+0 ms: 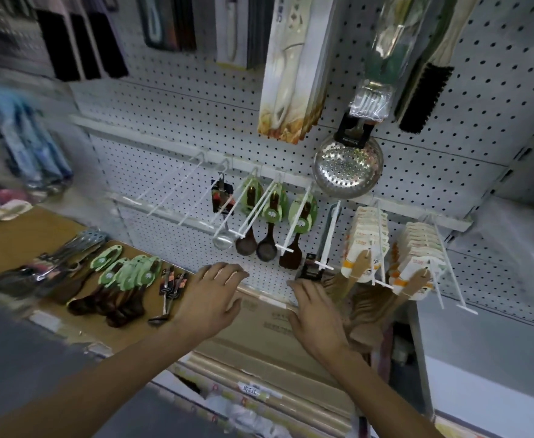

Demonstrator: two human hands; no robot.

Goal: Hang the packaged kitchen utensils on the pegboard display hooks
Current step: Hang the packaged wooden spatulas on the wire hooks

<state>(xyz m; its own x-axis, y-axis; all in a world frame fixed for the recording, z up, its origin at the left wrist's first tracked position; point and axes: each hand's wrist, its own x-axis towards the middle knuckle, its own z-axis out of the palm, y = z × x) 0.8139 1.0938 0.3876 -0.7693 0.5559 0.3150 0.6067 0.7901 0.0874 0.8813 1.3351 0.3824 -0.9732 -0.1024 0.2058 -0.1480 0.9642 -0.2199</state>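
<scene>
White perforated pegboard (177,99) is backing rows of white wire hooks (177,188) | left hand (210,298) and right hand (314,314) are hovering with each grip spread open, empty | green-carded dark wooden spoons (123,279) are lying on brown cardboard counter (13,241) at left, long axes running near-left to far-right, cards far | between hangs, judging | next: lifting one, threading card hole onto hook.

Both hands (210,298) (314,314) empty, fingers spread.

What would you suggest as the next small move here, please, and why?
Probably reach the left hand over to the green-carded spoons lying on the cardboard and pick one up: both hands, the right hand included, are empty, and two pegboard hooks hang bare.
</scene>
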